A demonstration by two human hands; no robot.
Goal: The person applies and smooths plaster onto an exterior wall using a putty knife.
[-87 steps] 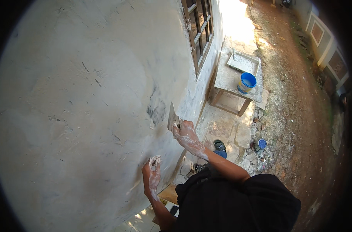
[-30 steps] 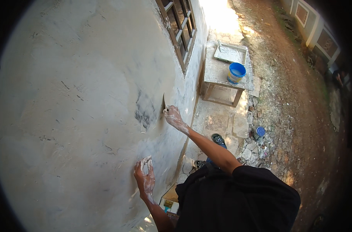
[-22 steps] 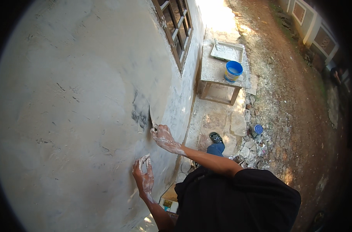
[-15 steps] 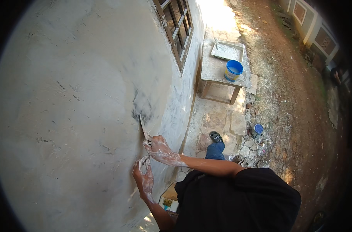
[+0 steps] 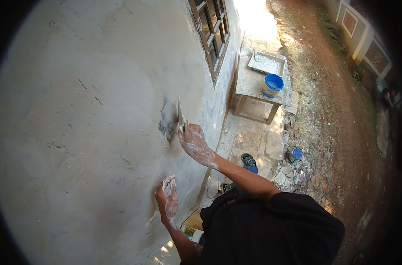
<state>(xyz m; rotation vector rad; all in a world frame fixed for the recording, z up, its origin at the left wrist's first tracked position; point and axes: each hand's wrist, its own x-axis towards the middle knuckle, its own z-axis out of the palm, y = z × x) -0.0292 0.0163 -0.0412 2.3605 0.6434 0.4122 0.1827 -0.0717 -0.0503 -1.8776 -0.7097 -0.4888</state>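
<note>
Right hand (image 5: 194, 143) grips a scraper (image 5: 181, 117) low, likely freeing its blade (image 5: 179, 108) beside the dark patch (image 5: 166, 126); left hand (image 5: 168, 202) curls, contents unclear.

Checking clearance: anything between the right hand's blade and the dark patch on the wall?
Nothing visible: the blade in the right hand is beside the dark patch. The left hand is lower in the picture.

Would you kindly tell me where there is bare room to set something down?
The table looks free at its near wall-side corner, left of the blue-rimmed bucket and short of the tray. The paving between the table and the sandalled foot looks open too. It is crowded around the blue-topped can, amid broken stones.
</note>
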